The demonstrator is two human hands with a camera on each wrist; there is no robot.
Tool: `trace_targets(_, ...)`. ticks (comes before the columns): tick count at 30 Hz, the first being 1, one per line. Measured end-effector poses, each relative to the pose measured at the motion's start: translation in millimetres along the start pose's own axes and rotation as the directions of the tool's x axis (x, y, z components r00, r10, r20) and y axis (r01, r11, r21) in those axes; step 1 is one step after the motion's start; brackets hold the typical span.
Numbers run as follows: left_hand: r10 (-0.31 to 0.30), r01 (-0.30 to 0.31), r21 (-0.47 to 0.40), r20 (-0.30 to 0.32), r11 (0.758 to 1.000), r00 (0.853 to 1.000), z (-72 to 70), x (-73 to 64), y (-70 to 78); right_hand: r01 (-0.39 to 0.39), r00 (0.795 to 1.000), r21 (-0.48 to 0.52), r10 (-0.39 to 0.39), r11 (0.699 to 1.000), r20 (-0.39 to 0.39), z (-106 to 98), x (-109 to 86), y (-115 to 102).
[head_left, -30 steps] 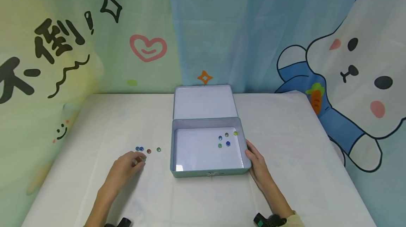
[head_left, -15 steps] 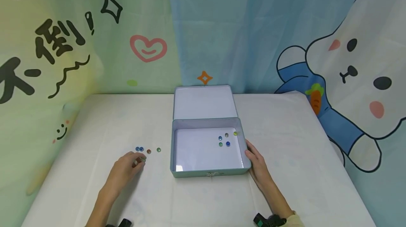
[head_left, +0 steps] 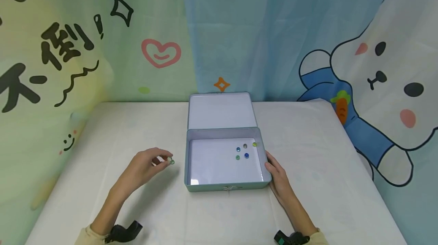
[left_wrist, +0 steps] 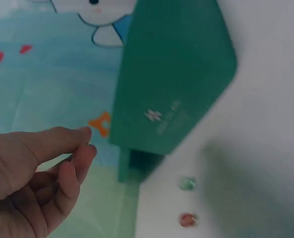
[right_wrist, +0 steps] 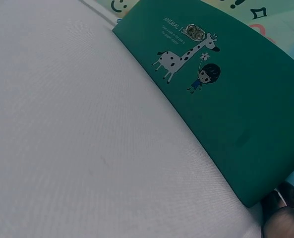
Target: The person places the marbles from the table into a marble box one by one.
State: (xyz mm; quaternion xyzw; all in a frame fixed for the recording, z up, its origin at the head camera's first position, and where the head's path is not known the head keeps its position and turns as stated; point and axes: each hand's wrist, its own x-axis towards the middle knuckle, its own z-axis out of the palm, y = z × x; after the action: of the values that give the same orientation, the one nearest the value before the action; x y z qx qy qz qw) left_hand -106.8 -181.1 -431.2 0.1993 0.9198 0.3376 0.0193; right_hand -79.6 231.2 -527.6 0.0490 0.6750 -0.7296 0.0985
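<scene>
In the head view my left hand (head_left: 148, 165) pinches a small clear-green marble between thumb and fingertips, just above the table left of the box. Right at those fingertips is a green marble (head_left: 172, 162) on the table. The left wrist view shows the left hand's (left_wrist: 42, 181) thumb and finger nearly touching, the held marble hidden there. A green tin box (head_left: 227, 187) lies with its lid (head_left: 220, 111) raised at the back and several marbles, among them a blue marble (head_left: 246, 155), inside. My right hand (head_left: 280, 180) rests against the box's right wall, fingers mostly hidden behind it.
A white cloth covers the table (head_left: 212, 218). In the left wrist view a red-brown marble (left_wrist: 188, 219) lies on the cloth near a green one. Behind the table hangs a printed curtain (head_left: 232, 32).
My left hand has lifted and moved right with a marble between its fingertips, from beside the loose marbles to the green one. It now covers the blue and red-brown ones. The right hand stays put.
</scene>
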Motion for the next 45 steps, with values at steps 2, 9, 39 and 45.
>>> trace_targets(2, 0.033, -0.032, -0.012, 0.033, 0.999, 0.999, -3.8, 13.4, 12.5, 0.003, 1.0, 0.013, -0.003, 1.0, 0.004, -0.3, 0.1, 0.0)
trace_targets(9, 0.158, -0.154, -0.032, 0.178, 0.987, 0.971, -4.8, 74.8, 51.5, 0.0, 1.0, 0.016, 0.0, 1.0, 0.003, -0.9, -0.6, -0.5)
trace_targets(39, 0.106, -0.276, 0.269, 0.512, 0.923, 0.852, 113.8, 175.3, 79.8, 0.014, 1.0, 0.004, -0.014, 1.0, 0.004, -2.6, -1.5, 0.4)
trace_targets(45, 0.081, -0.253, 0.253, 0.538, 0.934, 0.839, 121.4, 176.1, 78.5, 0.027, 1.0, 0.012, -0.028, 1.0, 0.012, -3.7, -0.4, 2.2)
